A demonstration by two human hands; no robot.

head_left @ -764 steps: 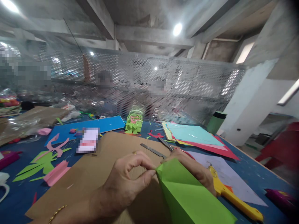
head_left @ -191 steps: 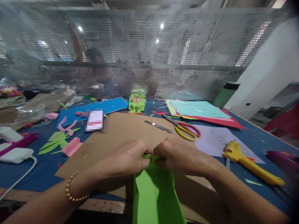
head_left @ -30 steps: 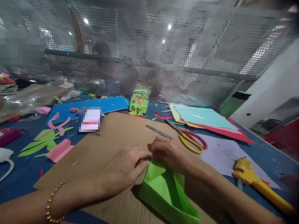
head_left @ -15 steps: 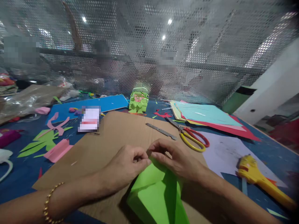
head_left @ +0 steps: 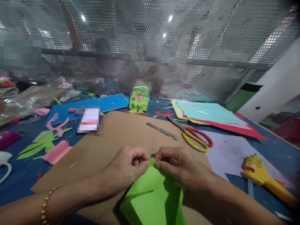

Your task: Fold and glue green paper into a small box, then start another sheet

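Observation:
A folded sheet of bright green paper [head_left: 154,200] stands creased over the brown cardboard [head_left: 110,134], running off the bottom of the view. My left hand [head_left: 127,165] pinches its upper tip from the left, thumb against curled fingers. From the other side my right hand [head_left: 179,164] grips the same tip between thumb and forefinger. The two hands nearly meet there. Beyond them on the cardboard lie a flat metal blade [head_left: 161,130] and scissors [head_left: 194,137] with one red and one yellow handle.
A yellow glue gun [head_left: 255,170] lies at the right near a white sheet [head_left: 225,147]. Coloured paper [head_left: 211,113] is stacked behind. A small green paper basket [head_left: 139,101] stands at the back by a perforated metal screen [head_left: 145,40]. Pink and green scraps [head_left: 57,151] lie left.
My right hand has shifted slightly right, so a little more of the green tip shows between my hands. The paper's lower part has swung slightly left. Both pinches stay closed.

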